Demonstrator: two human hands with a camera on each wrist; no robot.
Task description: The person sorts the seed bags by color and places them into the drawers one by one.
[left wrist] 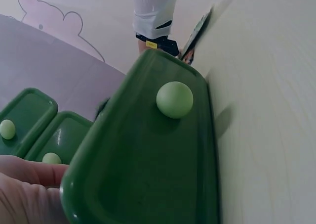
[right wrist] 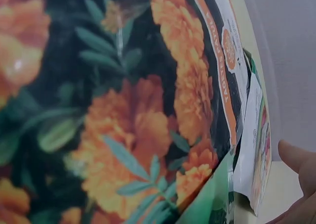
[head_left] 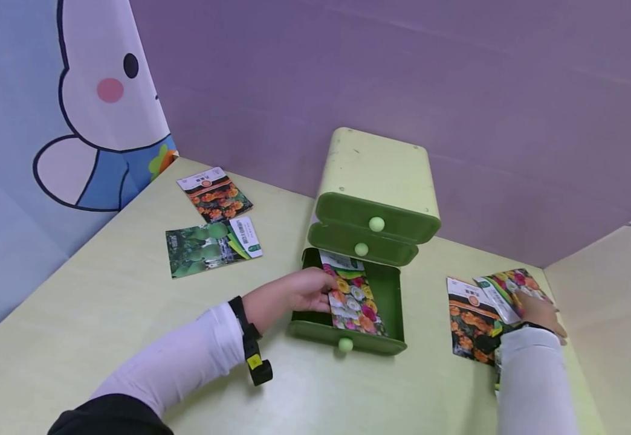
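Note:
My left hand [head_left: 309, 290] reaches into the pulled-out bottom drawer [head_left: 393, 296] of a small cabinet and pinches the left edge of a colourful flower seed packet [head_left: 356, 299]. In the left wrist view, the green drawer front with its round knob [left wrist: 175, 100] covers most of the hand. My right hand [head_left: 541, 314] is over a second colourful flower seed packet [head_left: 517, 283] at the right; its thumb [right wrist: 291, 155] stands apart from the packets. Beside it lies an orange marigold seed packet [head_left: 470, 323], seen large in the right wrist view.
The cabinet [head_left: 381, 163] stands against the purple wall, its upper two drawers pushed in. A marigold packet [head_left: 216, 196] and a green-fruit packet [head_left: 212, 246] lie at the left. Another packet is partly hidden under my right sleeve [head_left: 535, 374]. A pale side wall [head_left: 620, 302] borders the table.

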